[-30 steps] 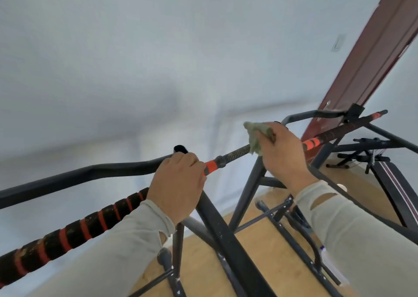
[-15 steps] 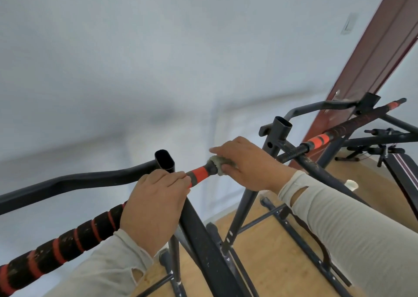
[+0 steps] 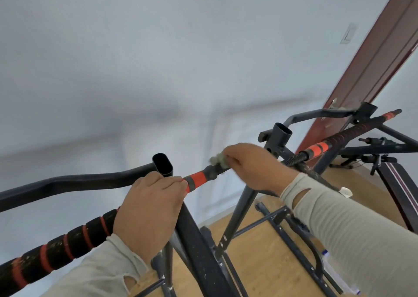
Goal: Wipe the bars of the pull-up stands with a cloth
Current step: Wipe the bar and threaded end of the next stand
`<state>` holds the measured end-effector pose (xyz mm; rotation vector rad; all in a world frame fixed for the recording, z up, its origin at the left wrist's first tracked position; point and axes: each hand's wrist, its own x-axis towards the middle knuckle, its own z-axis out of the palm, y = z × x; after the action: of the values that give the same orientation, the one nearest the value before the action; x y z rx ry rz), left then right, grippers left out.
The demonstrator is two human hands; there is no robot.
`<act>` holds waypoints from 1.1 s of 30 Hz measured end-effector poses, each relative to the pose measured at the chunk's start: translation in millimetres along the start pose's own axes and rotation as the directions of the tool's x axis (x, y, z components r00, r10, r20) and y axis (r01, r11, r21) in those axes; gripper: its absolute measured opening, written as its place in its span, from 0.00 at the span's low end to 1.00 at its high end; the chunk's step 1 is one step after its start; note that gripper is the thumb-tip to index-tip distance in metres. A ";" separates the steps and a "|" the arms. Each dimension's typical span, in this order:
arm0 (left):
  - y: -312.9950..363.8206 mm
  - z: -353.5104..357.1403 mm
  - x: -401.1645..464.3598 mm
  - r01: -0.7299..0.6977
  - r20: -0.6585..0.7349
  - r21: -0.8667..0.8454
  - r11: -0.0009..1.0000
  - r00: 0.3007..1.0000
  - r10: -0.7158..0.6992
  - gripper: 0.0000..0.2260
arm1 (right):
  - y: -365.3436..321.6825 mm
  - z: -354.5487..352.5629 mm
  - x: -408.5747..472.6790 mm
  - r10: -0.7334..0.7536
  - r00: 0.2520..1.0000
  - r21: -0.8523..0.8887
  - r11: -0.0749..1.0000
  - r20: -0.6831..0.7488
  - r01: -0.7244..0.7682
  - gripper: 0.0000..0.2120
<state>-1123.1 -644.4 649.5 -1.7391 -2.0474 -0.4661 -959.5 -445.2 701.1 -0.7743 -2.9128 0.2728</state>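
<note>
The pull-up bar (image 3: 199,178) runs from lower left to upper right, black with orange bands. My left hand (image 3: 150,204) is wrapped around it just left of an orange band, next to the open top of a black upright tube (image 3: 162,164). A little further right, my right hand (image 3: 251,165) presses a greyish-green cloth (image 3: 218,161) around the bare dark middle of the bar. Only a tuft of the cloth shows past my fingers. Beyond my right hand the bar continues past a second upright (image 3: 281,136) to its far foam grip (image 3: 352,133).
A curved black handle (image 3: 74,182) branches off to the left. Black frame legs and cross struts (image 3: 239,208) drop to a wooden floor (image 3: 253,258). A dark red door (image 3: 375,57) stands at the right, with a weight bench (image 3: 393,183) beneath it. White walls fill the background.
My right hand has slid the cloth leftward along the bar from near the right upright to the middle section by the left orange band. The left hand keeps its grip.
</note>
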 end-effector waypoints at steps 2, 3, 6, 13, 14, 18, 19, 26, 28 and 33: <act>-1.4 1.0 -0.6 -0.003 -0.009 0.003 1.000 1.000 0.003 0.18 | -13.1 13.1 -1.8 -0.100 0.995 0.035 0.994 0.006 0.100 0.11; -1.9 1.8 -1.0 -0.006 -0.012 0.006 1.000 1.000 0.006 0.18 | -10.2 14.3 -2.1 -0.129 0.992 0.043 0.991 -0.001 0.129 0.10; -2.1 4.0 -2.7 -0.014 -0.021 0.018 1.000 1.000 0.014 0.19 | 13.6 2.3 -3.2 -0.177 0.984 -0.025 0.984 0.002 0.177 0.06; -2.7 6.3 -2.8 -0.010 -0.034 0.008 1.000 0.999 0.010 0.18 | 39.9 -43.3 -4.4 0.047 0.988 -0.124 0.990 -0.144 -0.065 0.12; -2.3 6.8 -2.8 -0.008 -0.033 0.007 1.000 0.999 0.008 0.19 | 33.2 -43.5 -9.9 0.029 0.986 -0.024 0.999 -0.165 -0.033 0.09; -3.8 6.6 -1.5 -0.003 -0.026 -0.007 1.000 1.000 0.003 0.18 | -1.1 -8.7 -13.1 -0.127 0.992 0.065 0.990 0.028 0.125 0.05; -4.3 6.3 -1.3 -0.002 -0.028 -0.010 1.000 1.000 0.002 0.18 | -2.0 0.2 -11.4 -0.156 0.987 0.065 0.986 0.034 0.153 0.06; -2.9 4.1 -0.5 -0.009 -0.047 0.008 1.000 0.999 0.010 0.18 | 1.6 2.8 31.7 0.040 0.994 0.068 0.997 0.105 -0.047 0.15; -1.5 1.5 -1.0 -0.015 -0.066 0.005 1.000 0.998 0.015 0.17 | 6.3 -1.1 55.8 0.165 0.974 -0.183 0.974 0.154 -0.136 0.12; -2.2 2.1 -0.9 -0.008 -0.062 0.003 1.000 0.998 0.008 0.17 | 36.9 -43.7 56.1 0.250 0.964 -0.190 0.955 0.095 -0.229 0.11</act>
<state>-1125.3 -644.4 647.3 -1.7090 -1.9961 -0.5086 -983.3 -379.2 740.0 -1.1826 -2.9813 0.0813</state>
